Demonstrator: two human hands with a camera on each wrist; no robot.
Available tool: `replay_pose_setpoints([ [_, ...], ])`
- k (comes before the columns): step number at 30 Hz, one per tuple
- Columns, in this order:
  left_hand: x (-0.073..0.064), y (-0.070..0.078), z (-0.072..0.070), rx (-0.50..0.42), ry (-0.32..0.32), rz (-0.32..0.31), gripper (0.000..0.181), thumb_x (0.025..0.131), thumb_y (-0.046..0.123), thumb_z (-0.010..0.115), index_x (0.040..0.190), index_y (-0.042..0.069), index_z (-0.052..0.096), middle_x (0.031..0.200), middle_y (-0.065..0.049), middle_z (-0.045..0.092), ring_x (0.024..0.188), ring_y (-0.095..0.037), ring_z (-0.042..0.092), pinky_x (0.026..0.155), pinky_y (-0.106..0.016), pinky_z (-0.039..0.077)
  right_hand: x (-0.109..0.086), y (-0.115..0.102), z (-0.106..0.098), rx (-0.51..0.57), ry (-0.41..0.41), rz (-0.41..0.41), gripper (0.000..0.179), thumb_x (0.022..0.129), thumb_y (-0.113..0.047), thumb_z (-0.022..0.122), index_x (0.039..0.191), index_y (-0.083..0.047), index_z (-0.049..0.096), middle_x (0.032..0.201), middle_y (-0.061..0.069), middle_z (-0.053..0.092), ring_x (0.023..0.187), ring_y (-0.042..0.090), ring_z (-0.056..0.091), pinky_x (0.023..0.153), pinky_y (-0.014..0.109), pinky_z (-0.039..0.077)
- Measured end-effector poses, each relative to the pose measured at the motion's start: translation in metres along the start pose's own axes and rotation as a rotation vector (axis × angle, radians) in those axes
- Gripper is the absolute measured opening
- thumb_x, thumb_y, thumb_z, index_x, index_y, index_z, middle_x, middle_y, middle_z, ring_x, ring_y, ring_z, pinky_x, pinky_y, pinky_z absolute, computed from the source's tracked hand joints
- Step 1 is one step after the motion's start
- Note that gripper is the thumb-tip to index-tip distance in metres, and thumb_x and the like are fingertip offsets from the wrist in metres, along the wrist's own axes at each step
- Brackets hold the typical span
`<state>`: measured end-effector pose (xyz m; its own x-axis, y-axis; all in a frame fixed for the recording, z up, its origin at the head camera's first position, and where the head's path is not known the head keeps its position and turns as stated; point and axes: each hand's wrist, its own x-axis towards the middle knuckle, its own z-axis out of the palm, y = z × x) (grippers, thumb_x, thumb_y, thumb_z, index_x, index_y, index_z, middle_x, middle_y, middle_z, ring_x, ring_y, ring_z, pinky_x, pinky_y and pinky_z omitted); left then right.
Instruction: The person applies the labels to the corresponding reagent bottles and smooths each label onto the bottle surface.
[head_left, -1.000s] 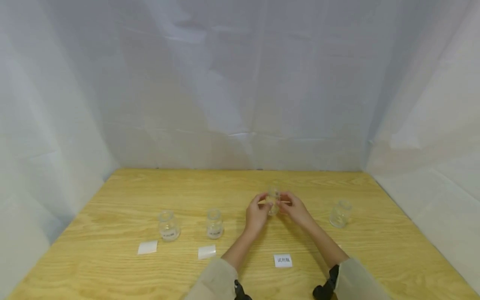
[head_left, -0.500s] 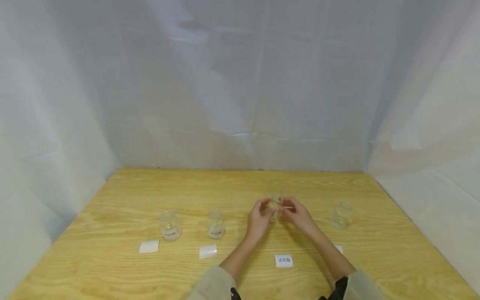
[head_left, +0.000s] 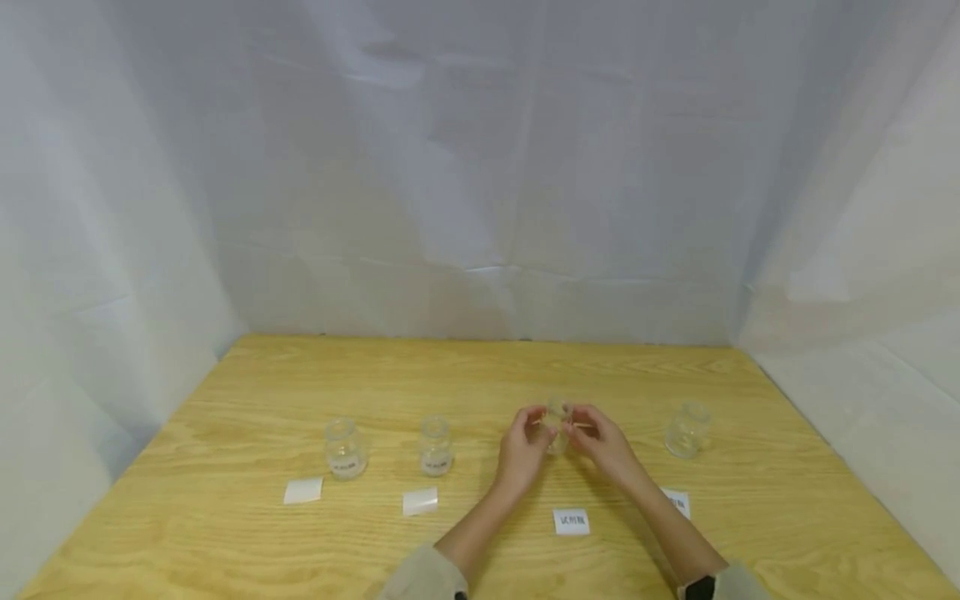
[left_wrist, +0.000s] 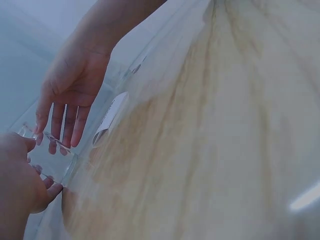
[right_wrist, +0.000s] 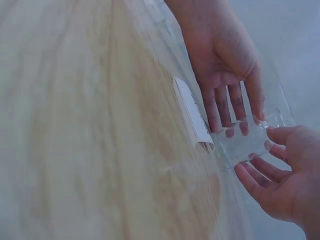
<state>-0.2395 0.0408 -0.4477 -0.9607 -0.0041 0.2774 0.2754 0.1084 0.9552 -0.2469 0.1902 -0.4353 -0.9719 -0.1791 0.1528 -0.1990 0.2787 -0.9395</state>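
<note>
A small clear glass jar (head_left: 557,443) stands upright between both hands at the table's middle right. The left hand (head_left: 521,457) grips its left side, fingers bent round the glass and thumb in front. On the opposite side the right hand (head_left: 611,450) holds it with thumb and fingertips. The right wrist view shows fingertips through the transparent jar wall (right_wrist: 242,145). Nearer the person lies a white label (head_left: 572,522) with printed black characters; its edge curls up in the right wrist view. Another printed label (head_left: 678,502) is partly hidden by the right forearm.
Two glass jars, the far left one (head_left: 346,450) and its neighbour (head_left: 436,447), carry printed labels low on their fronts. A blank white slip (head_left: 303,491) and a second slip (head_left: 420,502) lie before them. An unlabelled jar (head_left: 687,431) stands right. White sheeting (head_left: 480,208) encloses the table.
Both hands and the jar between them have come down and a little toward the person. The label beside the right forearm has come into sight. Both hands keep their hold.
</note>
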Motion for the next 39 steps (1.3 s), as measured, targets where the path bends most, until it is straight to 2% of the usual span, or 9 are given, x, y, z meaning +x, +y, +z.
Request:
replay_pose_setpoints([
  [7, -0.006, -0.001, -0.002, -0.024, -0.017, -0.005, 0.033, 0.087, 0.009, 0.062, 0.117, -0.002, 0.053, 0.116, -0.019, 0.056, 0.105, -0.033, 0.053, 0.086, -0.038, 0.047, -0.009, -0.003, 0.004, 0.025, 0.010, -0.005, 0.034, 0.092, -0.009, 0.056, 0.121, 0.006, 0.049, 0.117, 0.024, 0.052, 0.103, 0.038, 0.054, 0.083, 0.037, 0.049],
  [20, -0.017, 0.004, -0.007, -0.032, -0.016, -0.020, 0.034, 0.086, 0.007, 0.063, 0.117, -0.002, 0.053, 0.118, -0.020, 0.054, 0.106, -0.035, 0.051, 0.086, -0.037, 0.047, -0.018, -0.003, 0.008, 0.032, 0.018, -0.009, 0.033, 0.091, -0.011, 0.058, 0.121, 0.003, 0.052, 0.117, 0.020, 0.054, 0.103, 0.035, 0.054, 0.082, 0.035, 0.049],
  [39, -0.030, 0.009, -0.015, -0.059, -0.026, -0.015, 0.036, 0.087, 0.007, 0.063, 0.119, -0.004, 0.050, 0.118, -0.021, 0.053, 0.107, -0.037, 0.050, 0.087, -0.039, 0.046, -0.026, -0.008, 0.016, 0.053, 0.011, -0.039, 0.034, 0.090, -0.006, 0.058, 0.121, 0.008, 0.050, 0.121, 0.023, 0.051, 0.104, 0.036, 0.053, 0.080, 0.034, 0.050],
])
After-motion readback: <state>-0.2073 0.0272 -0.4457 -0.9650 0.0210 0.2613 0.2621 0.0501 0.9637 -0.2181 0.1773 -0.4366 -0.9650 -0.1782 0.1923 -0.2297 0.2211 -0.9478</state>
